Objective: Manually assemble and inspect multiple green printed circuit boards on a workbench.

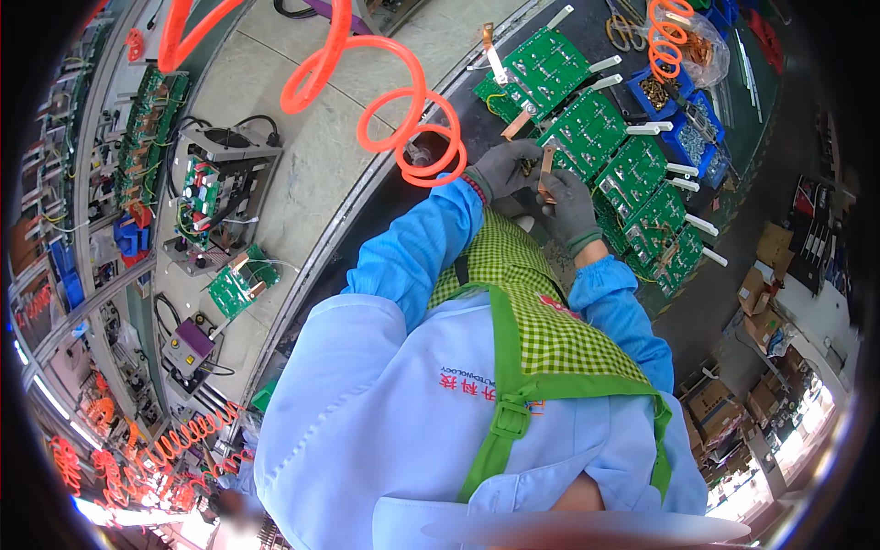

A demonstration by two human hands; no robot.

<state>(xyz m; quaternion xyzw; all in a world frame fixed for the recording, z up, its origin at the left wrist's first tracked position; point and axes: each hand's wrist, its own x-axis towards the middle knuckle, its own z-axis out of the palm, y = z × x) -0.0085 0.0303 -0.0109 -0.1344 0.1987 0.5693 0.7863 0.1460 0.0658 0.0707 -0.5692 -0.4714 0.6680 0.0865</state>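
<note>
My right hand [570, 209], in a grey glove, is closed on a flat copper strip [547, 170] that stands up from its fingers. Close beside it, my left hand [502, 170], gloved the same way, has its fingers pinched together. Small brass-coloured bits show at its fingertips, too small to name. Just beyond both hands lies a row of green circuit boards [591, 128] with white tabs along their right side. Another copper strip [519, 125] sits on the board nearest my left hand, and a bent copper piece with a white end [493, 55] rises at its far corner.
A coiled orange air hose [403, 101] hangs at the upper left. Blue bins [689, 137] of small metal parts, scissors [625, 33] and a second orange coil [666, 41] lie at the far right. Left of the bench, a conveyor [302, 156] carries a fixture [225, 183] and another board [244, 282].
</note>
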